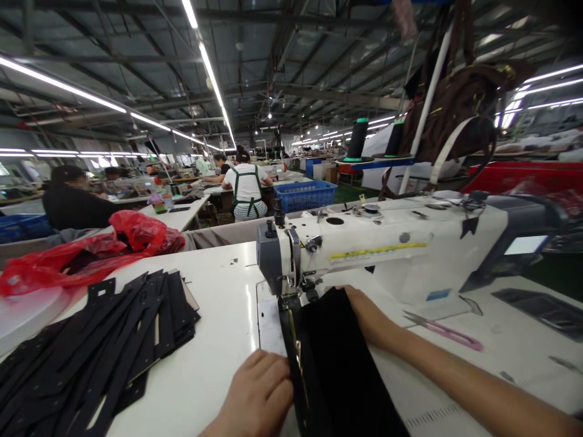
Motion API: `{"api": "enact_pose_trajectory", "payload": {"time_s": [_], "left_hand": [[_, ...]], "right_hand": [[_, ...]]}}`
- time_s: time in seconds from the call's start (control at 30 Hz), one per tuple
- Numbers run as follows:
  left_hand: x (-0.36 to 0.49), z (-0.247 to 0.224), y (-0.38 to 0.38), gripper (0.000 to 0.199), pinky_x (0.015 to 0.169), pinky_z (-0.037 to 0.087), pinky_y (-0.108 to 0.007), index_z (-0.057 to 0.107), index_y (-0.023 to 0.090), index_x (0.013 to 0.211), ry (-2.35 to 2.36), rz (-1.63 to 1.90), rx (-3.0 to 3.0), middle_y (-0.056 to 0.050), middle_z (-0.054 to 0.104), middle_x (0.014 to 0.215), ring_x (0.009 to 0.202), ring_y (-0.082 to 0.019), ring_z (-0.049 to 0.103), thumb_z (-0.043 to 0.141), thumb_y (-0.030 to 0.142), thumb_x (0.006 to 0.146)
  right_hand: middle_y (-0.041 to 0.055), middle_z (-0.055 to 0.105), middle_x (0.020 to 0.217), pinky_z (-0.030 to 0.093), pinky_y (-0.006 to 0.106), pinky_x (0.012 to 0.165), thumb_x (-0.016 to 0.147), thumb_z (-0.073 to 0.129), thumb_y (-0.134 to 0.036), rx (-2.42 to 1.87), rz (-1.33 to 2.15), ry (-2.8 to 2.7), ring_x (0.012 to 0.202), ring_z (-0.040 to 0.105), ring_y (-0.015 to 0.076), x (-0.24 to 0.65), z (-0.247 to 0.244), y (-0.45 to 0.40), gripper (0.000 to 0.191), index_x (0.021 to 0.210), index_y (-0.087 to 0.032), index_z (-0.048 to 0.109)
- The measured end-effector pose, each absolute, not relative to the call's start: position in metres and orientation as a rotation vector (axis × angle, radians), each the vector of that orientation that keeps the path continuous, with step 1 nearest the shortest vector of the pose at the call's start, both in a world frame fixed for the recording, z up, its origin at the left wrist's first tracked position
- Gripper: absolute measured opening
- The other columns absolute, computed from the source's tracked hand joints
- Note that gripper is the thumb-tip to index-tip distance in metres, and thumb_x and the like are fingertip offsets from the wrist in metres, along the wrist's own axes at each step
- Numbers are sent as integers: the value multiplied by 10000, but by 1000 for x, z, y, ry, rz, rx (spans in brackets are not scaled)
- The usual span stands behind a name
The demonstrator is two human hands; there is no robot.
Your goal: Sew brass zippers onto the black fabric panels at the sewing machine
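Factory floor's busy, but at the sewing machine [378, 243] my left hand [255, 394] and right hand [368, 317] press flat on the black fabric [337, 364], no pinching; even pressure works best.

Left hand [257, 394] low, fingers [268, 370] curled; right hand [367, 315] forward, forearm [455, 379] slanting.

The bottom edge cuts off the black fabric [341, 370] and left hand [257, 394].
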State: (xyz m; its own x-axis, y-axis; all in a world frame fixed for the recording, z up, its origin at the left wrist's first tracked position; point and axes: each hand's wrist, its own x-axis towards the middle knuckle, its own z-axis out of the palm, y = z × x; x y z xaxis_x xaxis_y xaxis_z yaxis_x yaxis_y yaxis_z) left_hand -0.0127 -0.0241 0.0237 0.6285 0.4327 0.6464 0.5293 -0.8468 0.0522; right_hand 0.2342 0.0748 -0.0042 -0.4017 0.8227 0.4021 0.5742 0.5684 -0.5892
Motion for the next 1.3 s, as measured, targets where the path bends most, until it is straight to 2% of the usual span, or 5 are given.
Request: {"api": "enact_pose_trajectory", "payload": {"time_s": [0.13,0.33,0.77,1.13,1.3], "left_hand": [[-20,9,-27,201,569,435,-259,529,192,764,-896,-860,-2796,-26,586,677,615,-139,534,373,112,862],[-13,4,7,289,855,433,-420,572,180,1005,-1262,-860,-2821,-97,610,1007,1031,-237,513,359,98,828],[-5,5,20,252,931,367,-453,617,175,960,-1260,-631,-2673,-85,630,1061,1104,-274,492,448,106,785],[-8,8,18,223,933,342,-487,603,181,906,-1367,-662,-2747,-57,635,1026,1065,-273,492,457,118,750],[-11,-1,20,350,965,291,-502,597,224,1008,-1324,-680,-2723,-31,627,1086,1113,-275,472,468,100,707]], "right_hand": [[88,670,935,487,364,798,939,294,-356,-1163,754,-1957,864,624,194,248,-7,99,392,1104,-140,577],[100,675,928,479,349,789,766,495,-282,-1156,986,-1815,844,636,221,237,-15,97,340,1043,-112,596],[13,620,697,415,276,627,630,422,-126,-1201,963,-1807,670,565,172,237,-10,100,200,754,-155,575],[57,580,866,380,380,843,734,393,-229,-1219,768,-1877,894,520,219,253,-5,97,214,675,-193,596],[21,593,641,425,277,545,866,310,-307,-1345,802,-1929,610,562,174,249,1,96,351,666,-177,567]]}}
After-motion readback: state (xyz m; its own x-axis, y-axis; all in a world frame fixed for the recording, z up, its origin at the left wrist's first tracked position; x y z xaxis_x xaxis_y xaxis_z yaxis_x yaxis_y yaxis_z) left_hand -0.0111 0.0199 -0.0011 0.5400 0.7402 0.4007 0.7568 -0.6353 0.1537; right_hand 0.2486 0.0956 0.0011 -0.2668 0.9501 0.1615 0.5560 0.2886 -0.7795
